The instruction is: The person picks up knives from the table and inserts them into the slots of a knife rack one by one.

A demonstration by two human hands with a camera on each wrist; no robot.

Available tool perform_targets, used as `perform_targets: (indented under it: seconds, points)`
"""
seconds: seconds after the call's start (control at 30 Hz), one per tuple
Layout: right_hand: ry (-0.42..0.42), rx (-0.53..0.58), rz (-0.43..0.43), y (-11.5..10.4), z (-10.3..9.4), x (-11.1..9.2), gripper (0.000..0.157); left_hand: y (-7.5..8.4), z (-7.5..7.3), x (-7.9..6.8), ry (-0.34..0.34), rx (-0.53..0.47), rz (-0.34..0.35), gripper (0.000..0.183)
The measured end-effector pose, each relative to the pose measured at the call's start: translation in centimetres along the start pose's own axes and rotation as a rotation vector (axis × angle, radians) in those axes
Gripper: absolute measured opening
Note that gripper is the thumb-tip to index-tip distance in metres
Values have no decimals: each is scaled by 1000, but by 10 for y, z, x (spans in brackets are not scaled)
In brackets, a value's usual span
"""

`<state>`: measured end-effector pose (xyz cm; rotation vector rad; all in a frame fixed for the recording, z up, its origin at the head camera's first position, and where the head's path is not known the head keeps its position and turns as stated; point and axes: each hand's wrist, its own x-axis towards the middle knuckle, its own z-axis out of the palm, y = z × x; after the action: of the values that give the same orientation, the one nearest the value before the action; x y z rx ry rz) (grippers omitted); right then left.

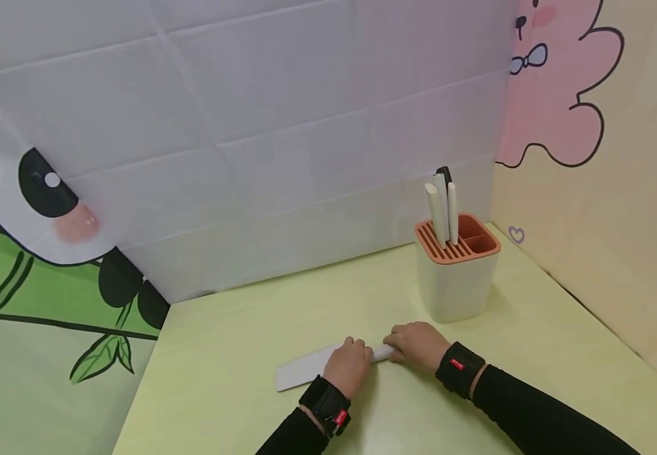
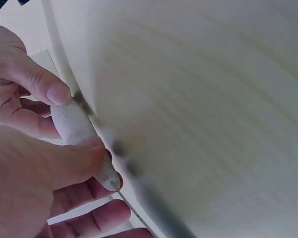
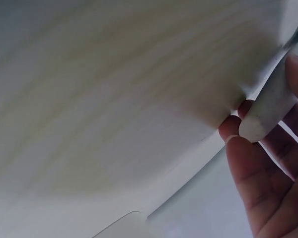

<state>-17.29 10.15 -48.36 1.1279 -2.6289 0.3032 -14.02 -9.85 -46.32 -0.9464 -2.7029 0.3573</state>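
A cleaver with a broad pale blade [image 1: 303, 369] and a whitish handle [image 1: 383, 352] lies low over the table, its blade toward the left. My left hand [image 1: 349, 368] grips the handle near the blade, thumb on one side and fingers on the other in the left wrist view. With thumb and fingers, my right hand [image 1: 419, 346] pinches the rounded butt of the handle [image 3: 262, 119]. In the left wrist view the thin edge of the blade [image 2: 139, 216] runs down past the left fingers.
A white knife block [image 1: 456, 291] with an orange slotted top stands behind the right hand, near the corner. Several knives with white and black handles [image 1: 442, 205] stand upright in its slots. Printed cloth walls border the pale yellow table [image 1: 214, 373] at the back and right.
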Motion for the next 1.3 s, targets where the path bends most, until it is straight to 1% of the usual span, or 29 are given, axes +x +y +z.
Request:
perform_targets:
  seconds: [0.07,0.2,0.37,0.47,0.53,0.7,0.8,0.93,1.03,1.1,1.17,1.3]
  points:
    - [3,7,-3,0,1,-1,18,-1,0,-1,-6,-3,5,5]
    - [8,20,-2,3,2,-2,18,-1,-1,-1,7,-15,5,6]
    - [-9,102,21,6,-2,-6,26,-2,-7,-3,50,-7,24,4]
    - [-12,157,41,8,-9,-9,32,-4,-13,-5,83,5,34,4]
    - [-5,196,51,8,-16,-9,33,-4,-18,-5,104,8,35,4]
    - [25,269,84,8,-35,-11,36,-8,-32,-2,105,-37,30,7]
    - [73,282,98,11,-47,-12,41,-14,-40,0,97,-90,19,9]
    - [144,285,103,14,-67,-17,50,-22,-50,4,102,-152,0,9]
    - [187,279,107,16,-84,-20,53,-30,-58,7,112,-190,-12,11]
    - [230,258,104,17,-96,-22,53,-36,-66,10,121,-217,-19,12]
    - [294,227,85,19,-109,-23,51,-42,-75,13,131,-248,-23,13]
    - [458,142,57,29,-132,-27,42,-52,-95,22,169,-321,-37,13]
